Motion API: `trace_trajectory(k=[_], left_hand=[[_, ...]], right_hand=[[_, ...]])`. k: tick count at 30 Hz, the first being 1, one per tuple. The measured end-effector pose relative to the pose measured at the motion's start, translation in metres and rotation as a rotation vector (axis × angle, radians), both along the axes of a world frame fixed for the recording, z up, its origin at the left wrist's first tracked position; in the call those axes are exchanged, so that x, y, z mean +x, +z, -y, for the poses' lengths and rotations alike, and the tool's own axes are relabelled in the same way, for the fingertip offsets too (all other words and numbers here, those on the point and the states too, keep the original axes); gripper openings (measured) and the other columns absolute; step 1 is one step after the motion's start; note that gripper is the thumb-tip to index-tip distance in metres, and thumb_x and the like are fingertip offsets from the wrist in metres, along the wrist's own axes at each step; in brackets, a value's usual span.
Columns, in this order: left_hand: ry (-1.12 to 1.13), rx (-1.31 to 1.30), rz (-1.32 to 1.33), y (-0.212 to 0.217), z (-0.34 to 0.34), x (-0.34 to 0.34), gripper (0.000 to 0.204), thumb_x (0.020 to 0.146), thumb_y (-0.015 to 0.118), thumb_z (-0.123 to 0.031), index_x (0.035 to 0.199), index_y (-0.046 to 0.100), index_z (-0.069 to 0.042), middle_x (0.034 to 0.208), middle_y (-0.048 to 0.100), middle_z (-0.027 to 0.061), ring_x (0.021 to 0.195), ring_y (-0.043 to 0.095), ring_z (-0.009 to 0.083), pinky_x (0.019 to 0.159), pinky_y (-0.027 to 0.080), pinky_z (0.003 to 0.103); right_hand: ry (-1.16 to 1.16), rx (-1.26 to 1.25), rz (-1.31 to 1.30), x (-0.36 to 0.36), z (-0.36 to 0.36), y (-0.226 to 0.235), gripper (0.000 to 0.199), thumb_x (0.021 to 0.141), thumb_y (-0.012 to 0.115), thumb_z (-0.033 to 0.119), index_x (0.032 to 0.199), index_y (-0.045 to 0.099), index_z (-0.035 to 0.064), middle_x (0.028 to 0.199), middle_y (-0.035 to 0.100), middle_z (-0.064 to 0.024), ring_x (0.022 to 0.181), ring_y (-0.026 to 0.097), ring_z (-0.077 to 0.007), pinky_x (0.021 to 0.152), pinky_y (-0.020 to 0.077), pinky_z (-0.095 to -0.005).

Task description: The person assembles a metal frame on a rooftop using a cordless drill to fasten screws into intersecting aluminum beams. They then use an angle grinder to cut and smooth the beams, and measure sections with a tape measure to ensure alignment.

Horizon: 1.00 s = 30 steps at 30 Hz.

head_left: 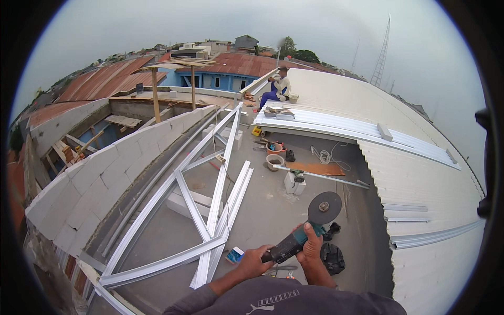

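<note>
Both my hands hold an angle grinder (287,247) with a teal and black body, tilted up to the right in front of my chest. A dark cutting disc (324,208) sits at its far end. My left hand (254,261) is wrapped round the rear of the grinder. Near the disc end, my right hand (311,247) grips the body, thumb up along its side. Left of the grinder lies a truss of silvery metal channels (181,202), with loose lengths of channel (231,215) beside it.
A light block wall (113,165) curves along the left. Corrugated roofing (430,181) rises at the right, with metal strips on it. Buckets (274,161), a white block (294,184), coiled cable (324,156) and a black bag (333,258) stand about the floor. Another person (276,88) sits farther off.
</note>
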<state>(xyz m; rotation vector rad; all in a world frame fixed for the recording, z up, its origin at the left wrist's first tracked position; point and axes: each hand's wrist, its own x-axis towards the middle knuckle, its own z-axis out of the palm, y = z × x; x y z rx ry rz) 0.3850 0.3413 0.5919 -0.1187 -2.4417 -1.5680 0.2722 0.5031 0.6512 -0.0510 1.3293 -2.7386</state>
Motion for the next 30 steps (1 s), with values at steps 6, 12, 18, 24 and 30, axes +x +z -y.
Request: trace_trajectory(k=[6,12,18,24,30], left_hand=[[-0.044,-0.125,0.054,0.006,-0.009,-0.024,0.056,0.080,0.078,-0.014,0.133,0.061,-0.007,0.096,0.075,0.0231,0.089,0.074,0.0410,0.081,0.059,0.044],[-0.074,-0.080,0.139,-0.023,-0.016,-0.034,0.055,0.081,0.078,-0.021,0.132,0.060,-0.006,0.096,0.076,0.0197,0.092,0.074,0.0374,0.085,0.058,0.044],[0.011,0.138,0.417,-0.105,0.005,-0.006,0.068,0.086,0.081,-0.035,0.140,0.057,-0.002,0.123,0.072,0.0202,0.106,0.074,0.0316,0.092,0.058,0.041],[0.316,0.158,0.841,-0.220,0.057,0.055,0.059,0.087,0.080,-0.032,0.133,0.062,0.000,0.122,0.073,0.0203,0.109,0.073,0.0324,0.096,0.057,0.041],[0.614,-0.038,0.956,-0.310,0.118,0.085,0.049,0.085,0.080,-0.033,0.120,0.068,-0.001,0.116,0.075,0.0157,0.108,0.071,0.0341,0.095,0.055,0.045]], right_hand=[[-0.064,0.091,-0.029,-0.019,-0.014,-0.006,0.024,0.084,0.075,0.014,0.101,0.062,0.0033,0.090,0.066,-0.0100,0.078,0.069,-0.0246,0.073,0.0594,-0.0408],[-0.021,0.183,-0.013,-0.027,-0.024,-0.021,0.025,0.084,0.074,0.009,0.105,0.063,0.0007,0.092,0.068,-0.0097,0.081,0.069,-0.0219,0.077,0.0601,-0.0391],[0.011,0.463,-0.042,-0.052,-0.041,-0.036,0.027,0.085,0.074,0.006,0.110,0.065,0.0010,0.094,0.069,-0.0089,0.085,0.070,-0.0215,0.077,0.0590,-0.0373],[0.248,0.851,0.052,-0.113,-0.049,-0.087,0.034,0.082,0.079,0.005,0.113,0.066,0.0023,0.096,0.070,-0.0049,0.084,0.069,-0.0162,0.079,0.0544,-0.0321],[0.600,1.033,0.264,-0.152,-0.003,-0.215,0.024,0.079,0.079,0.005,0.100,0.067,0.0016,0.084,0.070,-0.0033,0.071,0.068,-0.0148,0.068,0.0542,-0.0312]])
